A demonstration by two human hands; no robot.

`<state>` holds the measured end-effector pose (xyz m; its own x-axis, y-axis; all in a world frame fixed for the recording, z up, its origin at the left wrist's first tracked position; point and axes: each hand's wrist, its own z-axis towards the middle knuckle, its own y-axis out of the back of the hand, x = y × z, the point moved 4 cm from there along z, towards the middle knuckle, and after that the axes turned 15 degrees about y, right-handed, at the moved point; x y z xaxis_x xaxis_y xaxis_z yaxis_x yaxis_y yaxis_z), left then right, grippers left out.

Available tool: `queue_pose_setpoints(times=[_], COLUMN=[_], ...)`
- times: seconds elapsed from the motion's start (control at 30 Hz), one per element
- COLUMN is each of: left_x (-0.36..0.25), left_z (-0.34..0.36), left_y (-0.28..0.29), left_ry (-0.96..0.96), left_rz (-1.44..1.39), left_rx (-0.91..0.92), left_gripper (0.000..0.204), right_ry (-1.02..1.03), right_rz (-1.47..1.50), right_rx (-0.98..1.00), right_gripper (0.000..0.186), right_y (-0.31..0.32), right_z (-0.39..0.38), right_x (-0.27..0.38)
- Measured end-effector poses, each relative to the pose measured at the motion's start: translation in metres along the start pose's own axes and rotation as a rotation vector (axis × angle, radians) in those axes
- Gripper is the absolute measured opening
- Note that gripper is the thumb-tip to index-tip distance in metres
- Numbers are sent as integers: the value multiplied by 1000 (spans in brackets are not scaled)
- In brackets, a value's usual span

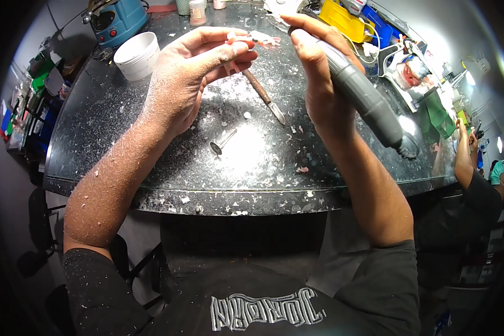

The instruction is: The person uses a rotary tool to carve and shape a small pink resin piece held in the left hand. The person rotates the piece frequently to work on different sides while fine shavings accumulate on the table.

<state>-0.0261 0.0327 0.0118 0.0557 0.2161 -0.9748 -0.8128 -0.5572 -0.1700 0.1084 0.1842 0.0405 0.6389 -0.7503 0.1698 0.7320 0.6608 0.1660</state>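
My left hand point(193, 78), dusted with white powder, pinches a small pink-and-white piece point(232, 39) at the bench's upper middle. My right hand point(330, 89) is closed round a grey corded-looking rotary handpiece point(364, 95), its front end beside the pink piece; the tool's tip is too small to make out clearly. A wooden-handled knife point(257, 87) lies on the dark, speckled bench point(95, 151) between my hands. A small disc bit on a thin shank point(217, 147) lies below it, among white shavings and crumbs.
A white tub point(134, 56) and a blue machine point(112, 22) stand at back left, small jars point(197, 12) at the back. Yellow and blue bins point(347, 19) and a white-framed device point(409, 75) are at back right. A co-worker's arms point(465, 162) are at far right.
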Motion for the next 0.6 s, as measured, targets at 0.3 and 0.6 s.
queue_pose_setpoints(times=[0.3, 0.6], left_x=[-3, -18], left_z=[-12, -27], left_y=[-4, -13], left_ry=[-133, -218], left_rz=[87, 360], left_rx=[-130, -258], left_gripper=[11, 9], right_ry=[107, 118], right_rz=[81, 95], right_rx=[82, 40], right_gripper=[30, 37], right_y=[-14, -24], right_z=[-5, -13], right_x=[25, 17])
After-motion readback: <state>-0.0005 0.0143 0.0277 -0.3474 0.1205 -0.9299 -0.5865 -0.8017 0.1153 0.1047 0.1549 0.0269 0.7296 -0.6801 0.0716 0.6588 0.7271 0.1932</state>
